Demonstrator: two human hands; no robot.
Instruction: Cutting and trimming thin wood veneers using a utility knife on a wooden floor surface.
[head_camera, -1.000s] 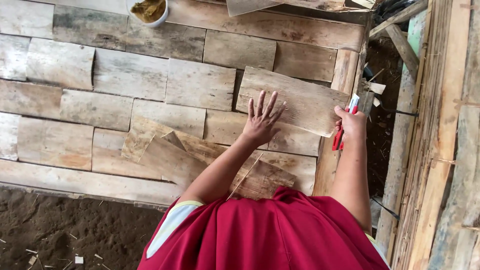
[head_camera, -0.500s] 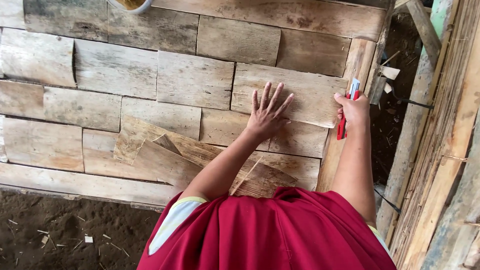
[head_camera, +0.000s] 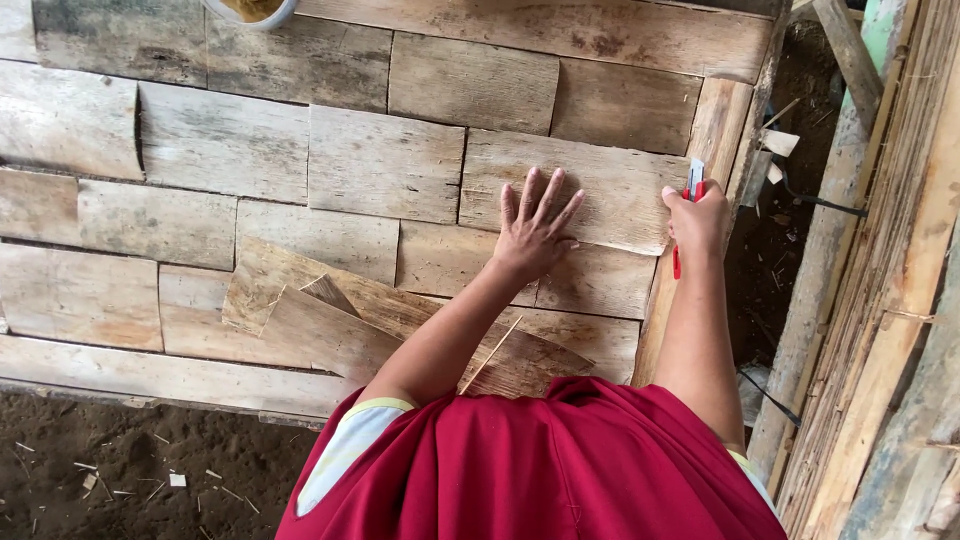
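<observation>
I see the left hand (head_camera: 535, 225) spread flat on a rough grey plank (head_camera: 600, 190); the right hand (head_camera: 698, 215), at 3 o'clock, grips a red cutter (head_camera: 690, 200); splintered boards (head_camera: 370, 320) lie at 7 o'clock

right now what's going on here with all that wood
A person in a red shirt leans over a platform of flat wood pieces. The left hand lies flat, fingers spread, on one wood piece near the platform's right edge. The right hand grips a red and white cutter at that piece's right end. Loose pieces lie stacked closer to the person.
</observation>
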